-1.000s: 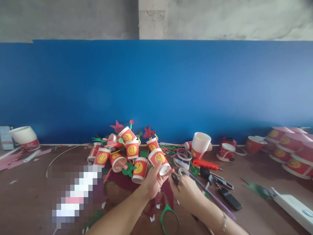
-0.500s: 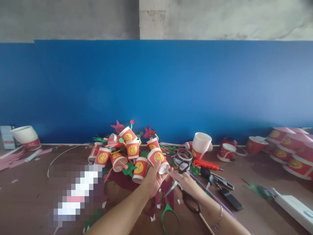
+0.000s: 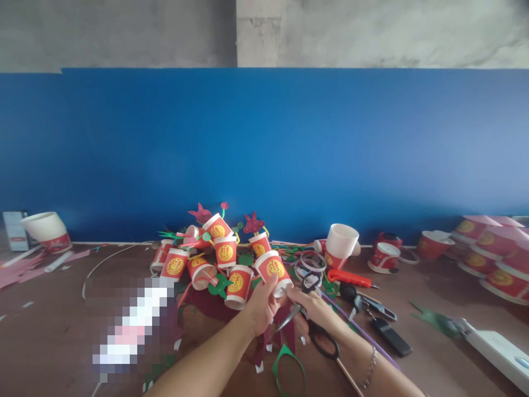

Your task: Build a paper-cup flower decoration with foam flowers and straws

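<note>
My left hand (image 3: 261, 309) is wrapped round a red and white paper cup (image 3: 268, 266) with a yellow printed emblem. The cup is tilted, its white end toward my right hand. In my right hand (image 3: 316, 311) is a pair of scissors (image 3: 324, 340) with black handles, its blades spread. One blade slants down to the left, clear of the cup. The other blade's tip is at the cup's white end; whether it pierces the cup I cannot tell. Just behind lies a pile of similar paper cups (image 3: 174, 265), with dark red paper cutouts (image 3: 253, 223) and green ones among them.
An orange-handled tool (image 3: 350, 278), a key fob (image 3: 390, 336) and a glue gun (image 3: 491, 347) lie on the right. Stacked white cups (image 3: 342, 240) stand behind. Pink-topped cups (image 3: 504, 278) fill the far right. A green paper ring (image 3: 289, 375) and scraps lie in front.
The cup and my left hand have shifted slightly right and turned a little. My right hand still grips the scissors near the cup's end. The lower blade has tilted slightly.
</note>
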`<state>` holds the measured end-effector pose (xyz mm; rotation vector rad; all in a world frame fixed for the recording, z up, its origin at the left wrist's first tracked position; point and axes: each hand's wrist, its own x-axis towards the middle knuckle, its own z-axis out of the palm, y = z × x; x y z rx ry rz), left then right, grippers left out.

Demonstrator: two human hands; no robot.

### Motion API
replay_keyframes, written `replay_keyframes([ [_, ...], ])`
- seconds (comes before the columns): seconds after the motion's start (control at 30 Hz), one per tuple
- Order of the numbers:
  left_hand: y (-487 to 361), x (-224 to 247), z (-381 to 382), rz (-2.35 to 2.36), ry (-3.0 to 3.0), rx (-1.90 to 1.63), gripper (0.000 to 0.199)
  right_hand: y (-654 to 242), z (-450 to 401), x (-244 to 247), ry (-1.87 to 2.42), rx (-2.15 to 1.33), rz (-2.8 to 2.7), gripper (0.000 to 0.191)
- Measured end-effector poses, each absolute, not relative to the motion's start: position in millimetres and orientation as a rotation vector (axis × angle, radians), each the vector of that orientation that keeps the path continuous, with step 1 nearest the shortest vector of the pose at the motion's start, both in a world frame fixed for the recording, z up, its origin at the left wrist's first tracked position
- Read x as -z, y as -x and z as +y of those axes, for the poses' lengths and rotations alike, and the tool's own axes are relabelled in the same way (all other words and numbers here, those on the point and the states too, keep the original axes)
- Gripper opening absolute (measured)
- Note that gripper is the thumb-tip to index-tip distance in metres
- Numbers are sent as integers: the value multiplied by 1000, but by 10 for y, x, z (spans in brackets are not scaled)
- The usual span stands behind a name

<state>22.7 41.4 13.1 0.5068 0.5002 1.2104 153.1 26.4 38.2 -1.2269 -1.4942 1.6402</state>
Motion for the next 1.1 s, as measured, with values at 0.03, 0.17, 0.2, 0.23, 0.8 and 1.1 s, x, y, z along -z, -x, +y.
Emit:
replay_keyframes([
  [0.03, -225, -133, 411, 491, -520, -1211, 31, -1543, 275, -372, 1179, -1717, -1398, 38],
  [0.17, -197, -141, 395, 445, -530, -1156, 30, -1562, 271, -317, 1005, -1958, -1018, 28],
  [0.2, -188, -143, 392, 432, -533, -1132, 31, -1561, 268, -303, 978, -1970, -996, 27],
  [0.23, -180, -146, 390, 423, -538, -1109, 32, -1560, 267, -292, 983, -1947, -1020, 28],
  [0.8, -189, -126, 399, 474, -524, -1184, 22, -1535, 192, -372, 1496, -626, -2038, 28],
  [1.1, -154, -213, 365, 407, -514, -1152, 22, -1573, 227, -432, 1106, -1748, -1310, 34],
])
